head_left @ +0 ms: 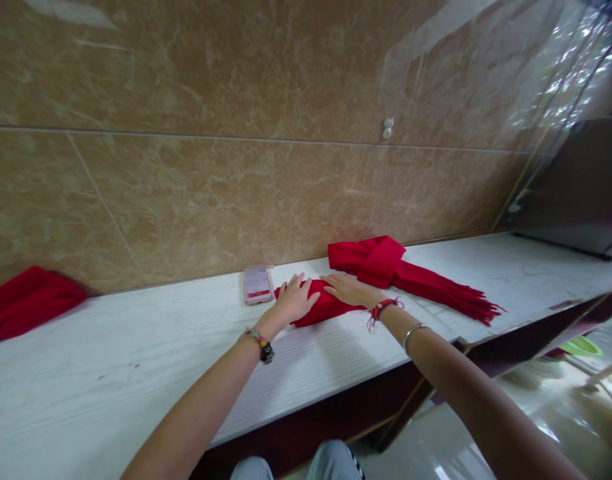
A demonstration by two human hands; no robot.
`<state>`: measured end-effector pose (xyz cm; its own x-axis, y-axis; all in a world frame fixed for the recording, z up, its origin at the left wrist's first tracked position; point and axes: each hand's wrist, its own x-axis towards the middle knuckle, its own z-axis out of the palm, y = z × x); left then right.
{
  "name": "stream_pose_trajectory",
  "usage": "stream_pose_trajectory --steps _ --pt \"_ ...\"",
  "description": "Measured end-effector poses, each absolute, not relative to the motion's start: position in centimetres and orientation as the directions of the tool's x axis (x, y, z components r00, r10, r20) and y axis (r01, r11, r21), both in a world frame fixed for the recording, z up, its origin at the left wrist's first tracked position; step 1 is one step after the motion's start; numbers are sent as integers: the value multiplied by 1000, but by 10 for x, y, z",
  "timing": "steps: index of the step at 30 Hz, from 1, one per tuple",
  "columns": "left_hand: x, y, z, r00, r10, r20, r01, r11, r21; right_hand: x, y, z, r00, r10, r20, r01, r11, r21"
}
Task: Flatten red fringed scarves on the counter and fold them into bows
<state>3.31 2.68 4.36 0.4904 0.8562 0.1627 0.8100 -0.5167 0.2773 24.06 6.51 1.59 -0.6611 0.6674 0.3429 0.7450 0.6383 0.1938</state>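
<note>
A folded red cloth (pixel 313 315), perhaps a scarf, lies on the white table under both my hands. My left hand (pixel 295 300) rests on its left part with the fingers spread. Flat on the right part lies my right hand (pixel 353 290), fingers stretched toward the left. Just behind, a red scarf (pixel 381 262) with a fringed end is crossed over itself and trails off to the right. Close to my left fingertips is a phone (pixel 258 285) with a lit screen. The cloth's far side is partly hidden by my hands.
More red fabric (pixel 36 300) lies at the table's left end against the tiled wall (pixel 201 200). A dark, boxy object (pixel 576 187) stands at the far right of the white table (pixel 151 347). A green basin (pixel 581 346) sits low at the right.
</note>
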Motion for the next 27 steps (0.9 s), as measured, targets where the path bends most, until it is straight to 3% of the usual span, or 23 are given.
stream_pose_trajectory --steps 6,13,19,27 --pt "45 21 29 555 829 69 819 -559 129 255 62 4 -604 708 367 790 593 156" --pt "54 11 34 610 761 220 787 -615 -53 251 45 15 -578 714 395 814 534 228" --pt "61 7 39 649 744 161 761 -635 -133 261 13 15 -690 637 345 718 660 219" --pt "57 6 32 639 747 184 769 -616 -170 253 17 7 -694 635 340 720 612 326"
